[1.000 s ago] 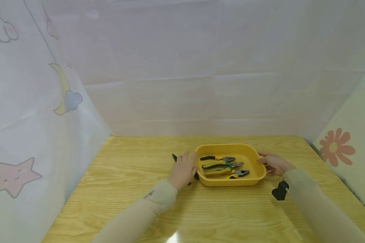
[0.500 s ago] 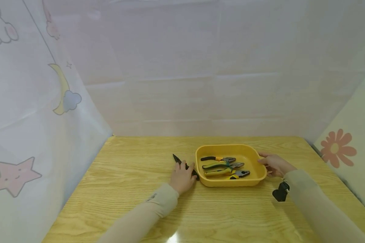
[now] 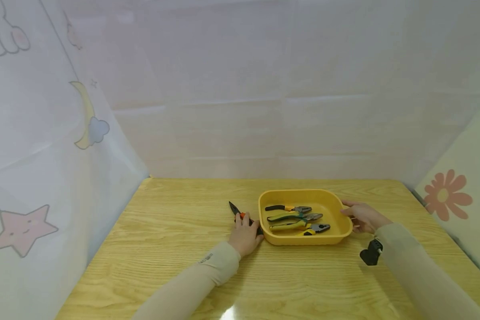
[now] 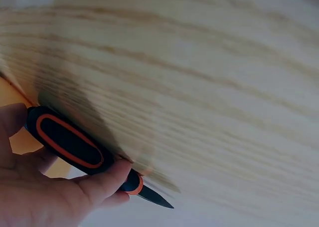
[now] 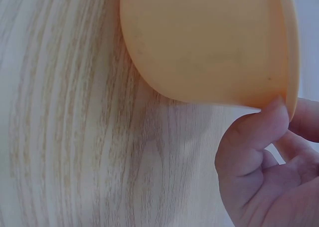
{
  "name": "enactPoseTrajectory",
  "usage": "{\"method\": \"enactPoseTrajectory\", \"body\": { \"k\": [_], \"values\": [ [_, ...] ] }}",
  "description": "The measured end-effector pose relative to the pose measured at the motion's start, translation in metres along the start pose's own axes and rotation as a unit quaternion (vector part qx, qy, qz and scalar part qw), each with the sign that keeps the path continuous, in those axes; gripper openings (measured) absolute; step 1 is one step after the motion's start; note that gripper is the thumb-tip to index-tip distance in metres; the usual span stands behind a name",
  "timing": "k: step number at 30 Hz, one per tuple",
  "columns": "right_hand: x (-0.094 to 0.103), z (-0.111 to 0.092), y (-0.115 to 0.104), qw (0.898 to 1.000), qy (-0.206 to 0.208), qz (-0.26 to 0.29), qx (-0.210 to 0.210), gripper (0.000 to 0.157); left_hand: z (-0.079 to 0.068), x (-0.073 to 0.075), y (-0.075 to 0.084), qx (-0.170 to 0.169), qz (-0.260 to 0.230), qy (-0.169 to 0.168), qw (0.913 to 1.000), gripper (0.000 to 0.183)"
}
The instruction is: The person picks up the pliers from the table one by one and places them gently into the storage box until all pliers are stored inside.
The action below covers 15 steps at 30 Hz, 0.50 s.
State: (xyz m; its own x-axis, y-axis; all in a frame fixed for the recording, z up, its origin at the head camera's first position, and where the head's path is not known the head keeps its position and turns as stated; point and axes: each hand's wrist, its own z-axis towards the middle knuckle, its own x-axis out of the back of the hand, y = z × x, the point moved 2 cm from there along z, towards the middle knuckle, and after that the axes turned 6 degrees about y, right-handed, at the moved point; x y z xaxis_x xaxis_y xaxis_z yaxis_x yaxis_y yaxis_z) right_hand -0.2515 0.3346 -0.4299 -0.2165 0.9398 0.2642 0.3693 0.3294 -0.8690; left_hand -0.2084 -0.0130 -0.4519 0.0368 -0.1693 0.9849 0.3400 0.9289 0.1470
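Beside the left end of the yellow plastic tray (image 3: 304,240), my left hand (image 3: 245,238) grips a pair of needle-nose pliers (image 4: 70,140) with black and orange handles. The dark pointed jaws aim away and to the left in the head view, close over the table. Fingers cover part of the handles. My right hand (image 3: 364,216) pinches the tray's right rim, thumb on one side and fingers on the other, as the right wrist view shows. Inside the tray lie three pairs of pliers: black-and-orange (image 3: 278,207), green-handled (image 3: 284,217) and yellow-handled (image 3: 288,227).
The wooden table (image 3: 176,222) stretches around the tray, its far edge meeting a pale hanging sheet (image 3: 224,89). Patterned sheets close off the left and right sides. A black device (image 3: 371,252) hangs at the right wrist.
My left hand has drawn slightly back toward me over the pliers and now grips them, with orange on their handles turned into view. My right hand stays on the tray rim.
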Motion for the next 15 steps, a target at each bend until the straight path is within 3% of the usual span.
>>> {"method": "enactPoseTrajectory", "body": {
  "k": [9,15],
  "values": [
    [-0.0007,-0.0017,-0.0006,1.000,0.001,0.000,-0.002,0.066,-0.0019,-0.0005,-0.0032,0.005,-0.024,0.006,0.9997,0.040],
    [-0.0001,-0.0026,-0.0022,1.000,0.005,0.003,-0.004,0.065,0.0003,-0.0052,-0.0080,0.027,-0.040,0.005,0.9988,0.044]
  ]
}}
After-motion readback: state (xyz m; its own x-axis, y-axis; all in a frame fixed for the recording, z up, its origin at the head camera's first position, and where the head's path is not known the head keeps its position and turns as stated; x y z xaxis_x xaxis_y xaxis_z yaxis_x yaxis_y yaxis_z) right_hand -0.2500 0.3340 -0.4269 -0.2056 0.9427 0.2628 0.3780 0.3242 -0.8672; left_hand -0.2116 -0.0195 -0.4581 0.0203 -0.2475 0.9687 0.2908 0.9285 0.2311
